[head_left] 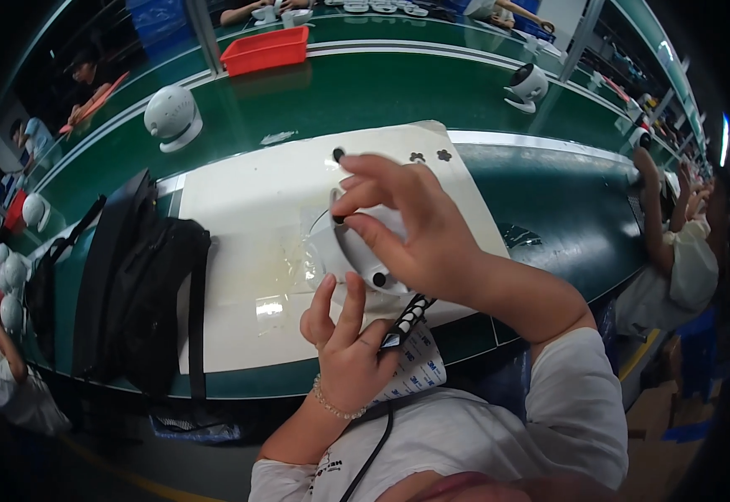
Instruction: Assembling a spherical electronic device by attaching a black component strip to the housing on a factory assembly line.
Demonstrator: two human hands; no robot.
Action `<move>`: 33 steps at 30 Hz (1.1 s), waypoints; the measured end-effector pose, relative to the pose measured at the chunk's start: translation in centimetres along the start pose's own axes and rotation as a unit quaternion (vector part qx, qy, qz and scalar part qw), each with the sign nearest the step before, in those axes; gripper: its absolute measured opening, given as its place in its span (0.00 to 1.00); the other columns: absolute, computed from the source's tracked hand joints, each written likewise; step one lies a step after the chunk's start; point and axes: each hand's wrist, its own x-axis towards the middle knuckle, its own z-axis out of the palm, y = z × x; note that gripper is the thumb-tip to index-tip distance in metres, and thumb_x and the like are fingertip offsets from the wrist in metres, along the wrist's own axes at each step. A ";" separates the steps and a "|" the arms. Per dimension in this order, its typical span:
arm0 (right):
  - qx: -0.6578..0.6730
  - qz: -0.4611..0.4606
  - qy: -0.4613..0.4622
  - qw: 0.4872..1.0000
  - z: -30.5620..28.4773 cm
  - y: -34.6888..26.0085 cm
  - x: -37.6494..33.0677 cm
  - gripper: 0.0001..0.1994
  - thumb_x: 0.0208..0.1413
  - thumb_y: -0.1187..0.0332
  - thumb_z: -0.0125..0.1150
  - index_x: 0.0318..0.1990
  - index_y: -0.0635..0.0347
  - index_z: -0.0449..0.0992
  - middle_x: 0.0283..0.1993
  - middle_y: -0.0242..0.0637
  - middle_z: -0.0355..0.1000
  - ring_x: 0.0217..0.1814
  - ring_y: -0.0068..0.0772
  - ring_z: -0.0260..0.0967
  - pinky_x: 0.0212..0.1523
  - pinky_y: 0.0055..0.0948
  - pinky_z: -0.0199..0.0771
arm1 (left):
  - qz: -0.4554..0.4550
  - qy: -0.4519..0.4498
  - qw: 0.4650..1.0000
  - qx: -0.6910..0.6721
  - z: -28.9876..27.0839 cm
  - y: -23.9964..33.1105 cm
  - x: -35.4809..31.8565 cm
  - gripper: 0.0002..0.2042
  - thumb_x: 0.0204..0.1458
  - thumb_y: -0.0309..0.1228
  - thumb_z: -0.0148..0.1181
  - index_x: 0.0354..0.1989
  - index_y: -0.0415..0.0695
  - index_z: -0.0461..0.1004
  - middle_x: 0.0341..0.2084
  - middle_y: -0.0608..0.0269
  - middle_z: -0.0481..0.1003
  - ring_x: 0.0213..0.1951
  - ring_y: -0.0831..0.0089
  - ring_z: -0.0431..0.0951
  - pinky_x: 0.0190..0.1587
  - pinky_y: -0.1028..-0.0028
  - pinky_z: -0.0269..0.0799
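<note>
A white curved plastic part (325, 255) lies on the white board in front of me, with a black round pad (379, 279) on its near side. My right hand (419, 222) is over it, thumb and a finger closed on another small black pad (339, 219) at the part's edge. One more black pad (338, 156) shows at the raised index fingertip. My left hand (352, 347) rests two fingertips against the part's near edge. Its thumb side grips a dark backing strip (408, 320) with white spots, from which printed white backing paper (419, 368) hangs.
The white board (231, 243) lies on a green bench. Black bags (143, 293) with straps lie at left. Beyond are a white rounded device (173, 115), another device (528, 85) and a red bin (265, 50). Dark flower-shaped pieces (444, 156) lie at the board's far right. Other people sit around.
</note>
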 end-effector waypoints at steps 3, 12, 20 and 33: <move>-0.063 -0.051 -0.010 0.997 -1.1 -0.7 -0.5 0.23 0.40 0.81 0.56 0.48 0.55 0.66 0.42 0.33 0.71 0.42 0.30 0.68 0.45 0.31 0.56 | -0.005 -0.002 1.000 -0.005 -0.1 0.4 0.1 0.08 0.26 0.28 0.59 0.21 0.44 0.74 0.57 0.49 0.58 0.58 0.49 0.53 0.52 0.63 0.46; -0.200 -0.145 -0.013 0.969 -0.2 -1.5 -1.6 0.24 0.45 0.67 0.50 0.54 0.53 0.62 0.46 0.40 0.67 0.50 0.34 0.63 0.54 0.36 0.50 | 0.027 0.014 0.999 0.037 0.0 0.4 -0.6 0.13 0.36 0.21 0.63 0.31 0.37 0.66 0.58 0.43 0.52 0.58 0.42 0.50 0.55 0.53 0.48; -0.066 -0.102 -0.056 0.991 -2.2 -0.1 -2.4 0.24 0.48 0.69 0.48 0.55 0.56 0.58 0.49 0.51 0.65 0.55 0.47 0.59 0.60 0.49 0.40 | 0.053 0.028 0.997 0.049 0.8 0.3 -0.3 0.12 0.41 0.24 0.57 0.22 0.37 0.57 0.60 0.47 0.50 0.60 0.45 0.48 0.58 0.55 0.44; 0.205 0.152 0.038 0.966 -5.5 8.6 -2.2 0.04 0.52 0.69 0.53 0.33 0.58 0.68 0.59 0.39 0.53 0.63 0.37 0.47 0.59 0.33 0.48 | -0.042 -0.022 0.998 0.035 -0.1 0.8 -0.6 0.16 0.36 0.30 0.66 0.27 0.29 0.70 0.59 0.38 0.47 0.60 0.41 0.43 0.57 0.53 0.40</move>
